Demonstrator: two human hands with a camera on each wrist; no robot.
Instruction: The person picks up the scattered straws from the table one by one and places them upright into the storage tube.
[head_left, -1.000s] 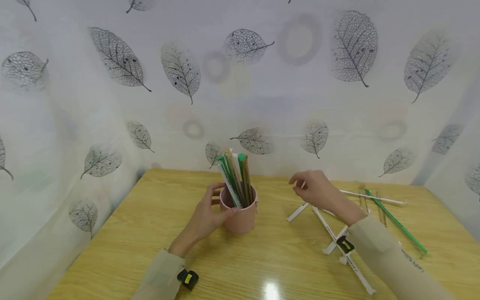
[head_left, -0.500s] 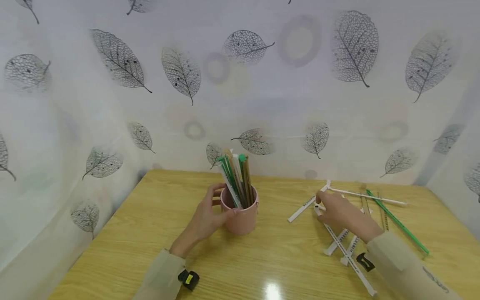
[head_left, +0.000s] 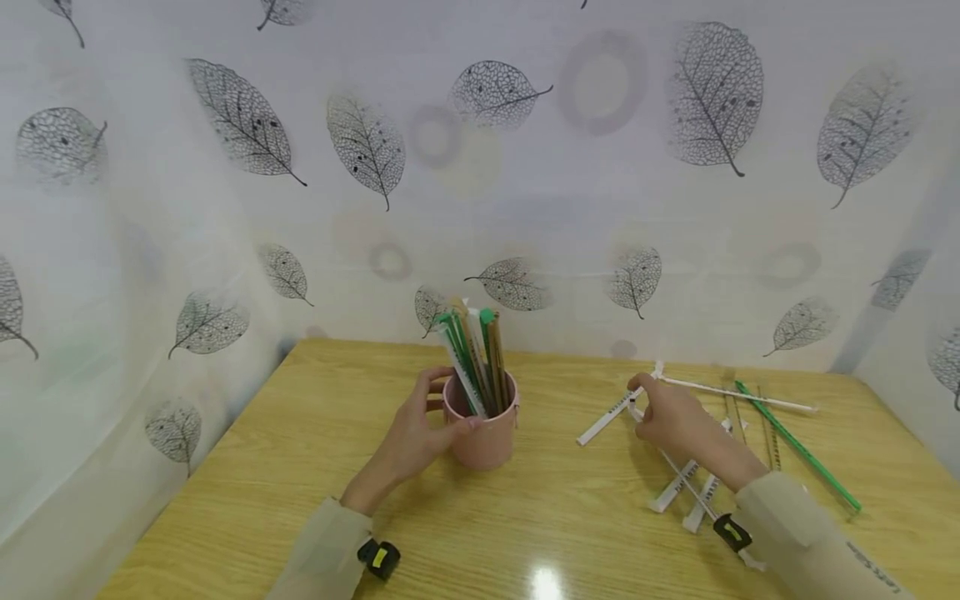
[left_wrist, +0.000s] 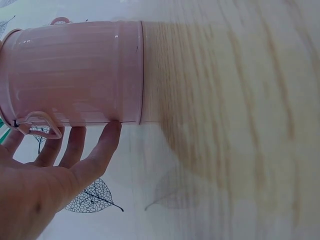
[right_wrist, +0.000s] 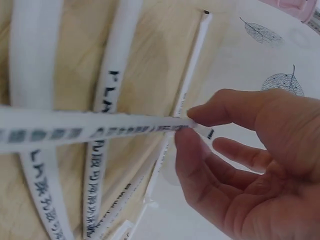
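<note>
My left hand (head_left: pixel 411 437) holds the side of a small pink metal bucket (head_left: pixel 483 446), thumb at the rim and fingers round its left side. The left wrist view shows those fingertips (left_wrist: pixel 114 128) against the ribbed wall, near a small loop handle (left_wrist: pixel 45 122). Upright in the bucket stands a bunch of green, brown and white straws (head_left: pixel 471 358). To the right, my right hand (head_left: pixel 678 425) pinches one end of a white paper-wrapped straw (right_wrist: pixel 90 130) between thumb and forefinger. The straw's printed wrapper stretches across the right wrist view, over other wrapped straws (right_wrist: pixel 107 105).
Around my right hand several loose straws lie on the wooden table (head_left: pixel 300 467): a white one (head_left: pixel 603 419) left of it, and a long green one (head_left: pixel 802 450) and brown ones (head_left: pixel 772 433) to its right. A leaf-patterned cloth (head_left: pixel 540 208) hangs behind.
My right hand has moved right, away from the bucket, down to the loose straws and now pinches a white one, whose near end has shifted slightly. My left hand stays on the bucket.
</note>
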